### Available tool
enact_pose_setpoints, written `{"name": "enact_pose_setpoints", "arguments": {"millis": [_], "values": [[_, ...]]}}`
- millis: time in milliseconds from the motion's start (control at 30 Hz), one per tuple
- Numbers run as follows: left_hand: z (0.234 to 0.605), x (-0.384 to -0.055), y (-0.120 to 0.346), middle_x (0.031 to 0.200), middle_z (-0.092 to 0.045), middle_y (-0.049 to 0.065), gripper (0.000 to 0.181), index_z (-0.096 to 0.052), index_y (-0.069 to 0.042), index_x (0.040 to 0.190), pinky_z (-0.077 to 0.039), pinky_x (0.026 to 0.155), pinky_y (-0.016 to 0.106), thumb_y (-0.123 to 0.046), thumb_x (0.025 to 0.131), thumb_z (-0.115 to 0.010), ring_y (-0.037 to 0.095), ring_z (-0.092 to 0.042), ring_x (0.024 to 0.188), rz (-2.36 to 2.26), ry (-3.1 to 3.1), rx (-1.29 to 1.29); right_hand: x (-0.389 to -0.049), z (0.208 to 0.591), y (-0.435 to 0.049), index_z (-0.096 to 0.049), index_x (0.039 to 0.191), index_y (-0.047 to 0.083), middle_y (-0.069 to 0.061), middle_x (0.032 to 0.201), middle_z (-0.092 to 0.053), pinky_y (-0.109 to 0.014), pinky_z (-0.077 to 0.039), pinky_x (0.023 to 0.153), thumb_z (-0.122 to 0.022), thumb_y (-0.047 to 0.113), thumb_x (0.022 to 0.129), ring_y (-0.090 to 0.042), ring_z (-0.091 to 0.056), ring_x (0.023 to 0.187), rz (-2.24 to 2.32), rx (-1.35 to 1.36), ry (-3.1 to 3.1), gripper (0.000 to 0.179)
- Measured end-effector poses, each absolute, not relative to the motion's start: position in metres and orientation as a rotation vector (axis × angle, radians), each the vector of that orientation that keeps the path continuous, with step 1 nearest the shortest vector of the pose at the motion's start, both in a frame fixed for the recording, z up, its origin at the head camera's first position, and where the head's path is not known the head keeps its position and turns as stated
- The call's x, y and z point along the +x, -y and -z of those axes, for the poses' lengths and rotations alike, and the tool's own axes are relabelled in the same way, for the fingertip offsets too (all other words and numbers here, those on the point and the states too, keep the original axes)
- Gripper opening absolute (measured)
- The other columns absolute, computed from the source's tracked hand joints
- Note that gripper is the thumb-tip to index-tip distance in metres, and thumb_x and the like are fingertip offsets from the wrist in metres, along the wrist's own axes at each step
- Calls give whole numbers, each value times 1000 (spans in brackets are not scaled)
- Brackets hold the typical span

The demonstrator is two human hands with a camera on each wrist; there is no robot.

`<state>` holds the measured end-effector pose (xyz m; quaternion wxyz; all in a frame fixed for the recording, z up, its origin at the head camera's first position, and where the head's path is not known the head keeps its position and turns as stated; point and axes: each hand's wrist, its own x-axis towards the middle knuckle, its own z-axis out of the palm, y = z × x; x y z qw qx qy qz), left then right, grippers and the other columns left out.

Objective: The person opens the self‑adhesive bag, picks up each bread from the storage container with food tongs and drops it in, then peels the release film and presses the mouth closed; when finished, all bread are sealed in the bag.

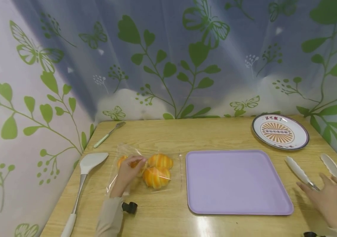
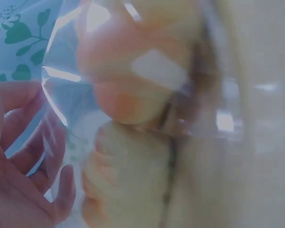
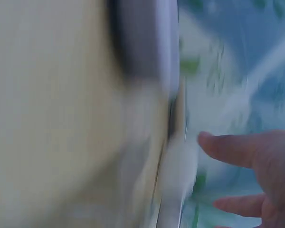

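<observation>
A clear plastic bag [image 1: 175, 179] of orange-yellow bread rolls [image 1: 157, 177] lies left of the tray. My left hand [image 1: 129, 171] reaches over the bag, thumb and fingertips together at the film. In the left wrist view the fingers [image 2: 52, 137] meet the bag's shiny edge, and the rolls [image 2: 128, 71] show large behind the plastic. On the right, my right hand [image 1: 329, 196] hovers with spread fingers over metal tongs [image 1: 300, 171] with pale tips, holding nothing. The right wrist view is blurred; the thumb and a finger [image 3: 240, 206] show apart there.
A lilac tray [image 1: 233, 182] lies mid-table. Behind it to the right is a patterned plate [image 1: 281, 131]. A white-headed spatula [image 1: 92, 162] and a small green-handled utensil [image 1: 109, 135] lie at the left. Printed curtains [image 1: 168, 65] hang along the table's back and sides.
</observation>
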<state>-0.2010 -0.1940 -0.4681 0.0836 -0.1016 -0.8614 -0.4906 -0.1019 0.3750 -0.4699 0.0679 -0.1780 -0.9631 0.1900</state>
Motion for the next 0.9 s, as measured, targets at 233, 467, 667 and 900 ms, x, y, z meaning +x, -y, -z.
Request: {"name": "enact_pose_setpoints", "arguments": {"millis": [233,467,667,900], "values": [[443,-224,182,116,-68,15,24,-73,-2,108,-51,93,50,-19,96,-63,33,-63,107,1263,2742,-494,-129,464,-269,-64,111,-12,-40,111,-60,-61,-43,88,-75,12,80,-51,-58,98,-800,17,2654,41],[421,-252,162,125,-63,20,23,-69,1,116,-51,95,49,-8,97,-58,36,-61,111,1112,2920,-673,-131,452,-159,-68,115,-3,-11,87,-73,-23,-53,58,-72,16,87,-13,-66,66,-1233,337,2819,34],[418,-271,142,139,-54,20,29,-64,-1,126,-46,104,50,-6,100,-53,39,-51,127,1051,3206,-641,-129,459,-103,-39,139,-16,-11,81,-71,-18,-49,47,-63,19,95,-7,-61,53,-1678,755,2888,61],[424,-279,131,138,-57,16,32,-62,-5,128,-45,106,48,-19,102,-52,34,-52,129,916,3385,-485,-127,471,-67,-28,147,-6,-13,95,-69,-27,-54,48,-52,18,101,-12,-61,56,-2203,581,2841,57]]}}
